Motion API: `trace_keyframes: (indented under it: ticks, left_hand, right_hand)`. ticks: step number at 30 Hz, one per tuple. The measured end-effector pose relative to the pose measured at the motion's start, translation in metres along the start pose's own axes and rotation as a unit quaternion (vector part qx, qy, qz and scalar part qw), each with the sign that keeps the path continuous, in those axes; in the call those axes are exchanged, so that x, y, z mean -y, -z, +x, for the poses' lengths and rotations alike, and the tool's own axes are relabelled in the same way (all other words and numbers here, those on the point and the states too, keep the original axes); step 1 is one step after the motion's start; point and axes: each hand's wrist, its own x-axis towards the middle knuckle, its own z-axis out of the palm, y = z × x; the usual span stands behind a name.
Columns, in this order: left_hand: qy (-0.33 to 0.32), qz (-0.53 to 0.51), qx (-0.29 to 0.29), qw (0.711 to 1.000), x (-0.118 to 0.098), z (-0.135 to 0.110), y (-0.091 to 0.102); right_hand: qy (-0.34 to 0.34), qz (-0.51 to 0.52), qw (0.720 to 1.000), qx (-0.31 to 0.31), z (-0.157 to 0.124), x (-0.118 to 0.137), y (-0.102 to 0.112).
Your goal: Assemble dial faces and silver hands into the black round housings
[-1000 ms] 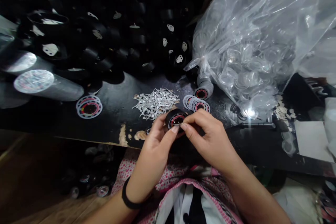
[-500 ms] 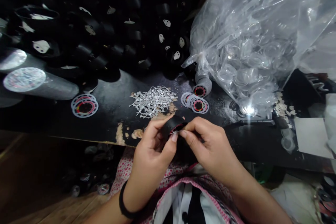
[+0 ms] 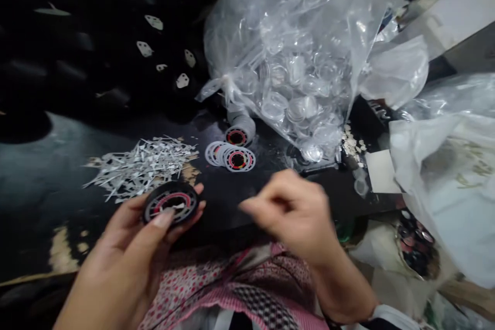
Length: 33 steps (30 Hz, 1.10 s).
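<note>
My left hand (image 3: 135, 247) is closed round a black round gauge (image 3: 189, 219), its dial facing up toward me. A small white pointer (image 3: 178, 207) lies across the dial, and my thumb rests on the dial beside it. My right hand (image 3: 294, 211) is apart from the gauge, over the table to its right. Its fingers are curled with thumb and forefinger together, slightly blurred; anything between them is too small or hidden to make out. A loose heap of white pointers (image 3: 143, 165) lies just beyond my left hand. Printed dial discs (image 3: 240, 159) are fanned out beyond the gap between my hands.
A stack of discs (image 3: 240, 131) stands behind the fanned ones. A clear plastic bag (image 3: 294, 62) of transparent round covers fills the back middle. Dark housings with white plates (image 3: 182, 81) crowd the back left. A white card (image 3: 383, 171) and a white bag (image 3: 452, 191) are at right.
My right hand has come away from the gauge and moved right. The gauge in my left hand has tilted so its dial faces me. The view has swung to the right.
</note>
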Motion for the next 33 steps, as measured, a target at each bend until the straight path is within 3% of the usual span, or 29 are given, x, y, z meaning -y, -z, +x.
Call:
trace_keyframes:
  ticks: [2, 3, 4, 7, 9, 12, 17, 20, 24, 27, 30, 33]
  left_hand:
    - [0.065, -0.08, 0.01, 0.995, 0.002, 0.0, -0.005]
    - [0.1, -0.107, 0.034, 0.989, 0.003, -0.001, -0.009]
    - [0.135, -0.127, 0.066, 0.98, 0.005, -0.003, -0.013]
    - [0.238, -0.167, 0.14, 0.947, 0.012, -0.007, -0.026]
    - [0.276, -0.183, 0.156, 0.931, 0.017, -0.007, -0.032]
    - [0.284, -0.197, 0.163, 0.924, 0.021, -0.006, -0.036]
    - [0.261, -0.208, 0.199, 0.922, 0.023, -0.005, -0.037]
    - [0.251, -0.209, 0.216, 0.92, 0.023, -0.004, -0.038]
    - [0.264, -0.166, 0.189, 0.931, 0.021, -0.005, -0.04]
    - [0.268, -0.169, 0.178, 0.932, 0.021, -0.004, -0.04]
    - [0.263, -0.212, 0.183, 0.923, 0.023, -0.004, -0.04]
    - [0.257, -0.23, 0.169, 0.923, 0.024, -0.005, -0.041]
  right_hand:
    - [-0.021, -0.051, 0.971, -0.232, -0.007, -0.02, 0.027]
    - [-0.036, -0.067, 0.95, -0.304, -0.01, -0.034, 0.038]
    - [-0.053, -0.063, 0.937, -0.339, -0.012, -0.049, 0.045]
    - [-0.121, 0.051, 0.944, -0.303, -0.012, -0.089, 0.047]
    - [-0.118, 0.117, 0.944, -0.285, -0.009, -0.097, 0.036]
    - [-0.088, 0.211, 0.94, -0.255, -0.002, -0.074, 0.017]
    - [-0.023, 0.34, 0.937, -0.084, -0.002, -0.014, -0.013]
    - [0.003, 0.325, 0.946, -0.011, -0.005, -0.005, -0.025]
    - [0.082, 0.256, 0.962, 0.051, -0.003, -0.01, -0.034]
    - [0.091, 0.242, 0.964, 0.056, -0.002, -0.009, -0.031]
    - [0.066, 0.224, 0.972, -0.016, -0.007, -0.001, -0.017]
    - [0.065, 0.118, 0.989, -0.058, -0.013, 0.002, -0.005]
